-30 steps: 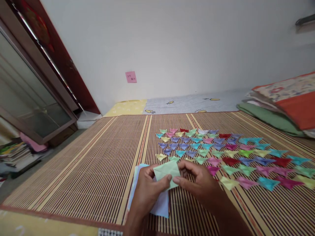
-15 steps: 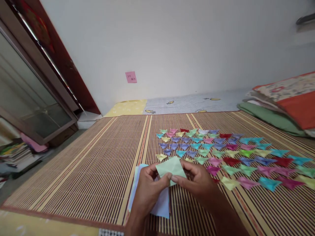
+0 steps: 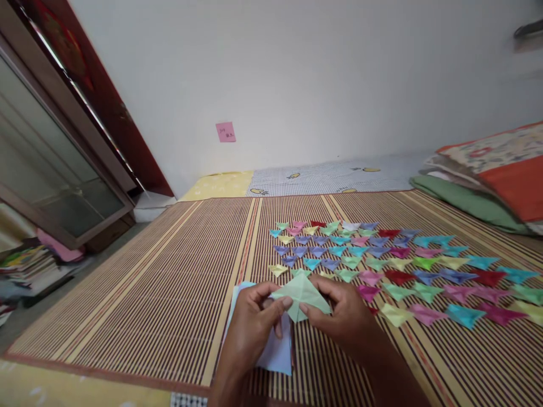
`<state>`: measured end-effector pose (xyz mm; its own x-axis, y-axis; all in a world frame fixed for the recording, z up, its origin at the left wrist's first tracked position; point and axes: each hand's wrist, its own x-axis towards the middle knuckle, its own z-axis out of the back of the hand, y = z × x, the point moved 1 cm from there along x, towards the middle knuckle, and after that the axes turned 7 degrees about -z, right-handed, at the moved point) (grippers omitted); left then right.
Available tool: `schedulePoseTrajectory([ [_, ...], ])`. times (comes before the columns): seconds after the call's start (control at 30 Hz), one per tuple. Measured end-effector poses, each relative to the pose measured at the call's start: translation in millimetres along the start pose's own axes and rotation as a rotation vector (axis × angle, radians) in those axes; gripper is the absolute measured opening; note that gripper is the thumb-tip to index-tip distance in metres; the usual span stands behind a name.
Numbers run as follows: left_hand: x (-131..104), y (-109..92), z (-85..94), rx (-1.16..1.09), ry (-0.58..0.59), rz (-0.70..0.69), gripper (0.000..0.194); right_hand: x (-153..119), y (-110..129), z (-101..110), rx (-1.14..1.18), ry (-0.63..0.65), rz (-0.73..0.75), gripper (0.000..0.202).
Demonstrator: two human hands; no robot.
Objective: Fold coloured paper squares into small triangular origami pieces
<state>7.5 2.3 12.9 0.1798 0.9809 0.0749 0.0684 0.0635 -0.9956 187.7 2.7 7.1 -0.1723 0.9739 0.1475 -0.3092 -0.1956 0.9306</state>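
Note:
A pale green sheet of origami paper [image 3: 302, 293], creased down its middle, is held up between both hands. My left hand [image 3: 257, 316] pinches its left corner, thumb on the near face. On the other side my right hand [image 3: 341, 308] grips the right part, its thumb near the lower centre. Beneath my left hand lies a stack of blue and lilac paper sheets [image 3: 278, 353], partly covered by the hand and wrist. Rows of small folded paper pieces [image 3: 396, 314] in many colours spread over the mat beyond and right of my hands.
The striped bamboo mat [image 3: 169, 294] lies under everything. Folded bedding [image 3: 475, 206] and an orange patterned pillow [image 3: 509, 169] are at the right. A pink note [image 3: 225, 131] sticks to the wall. Books [image 3: 29, 263] are stacked at the left beside a glass-fronted cabinet [image 3: 63, 164].
The green paper has turned and now shows a wider, diamond-like shape with a clear centre crease. My thumbs have moved slightly apart, and my left fingers have shifted under the paper.

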Motion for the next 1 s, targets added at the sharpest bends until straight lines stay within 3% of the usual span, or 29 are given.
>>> schedulePoseTrajectory([
  [0.17,0,2,-4.1,-0.091,0.067,0.073,0.037,1,1,-2,-0.003,-0.015,0.018,0.017],
  [0.37,3,10,-2.5,-0.107,-0.035,0.029,0.035,3,-7,-5,0.080,-0.052,-0.035,0.023],
  [0.57,5,11,-0.1,-0.061,-0.106,-0.004,0.031,3,-6,-8,0.129,-0.112,0.019,0.021],
  [0.8,8,13,-4.0,-0.258,-0.189,-0.017,0.028,7,-7,-20,0.217,-0.150,0.050,0.019],
  [1.0,7,10,-12.4,-0.473,-0.262,-0.009,0.036,8,-9,-18,0.365,-0.210,0.015,0.011],
])
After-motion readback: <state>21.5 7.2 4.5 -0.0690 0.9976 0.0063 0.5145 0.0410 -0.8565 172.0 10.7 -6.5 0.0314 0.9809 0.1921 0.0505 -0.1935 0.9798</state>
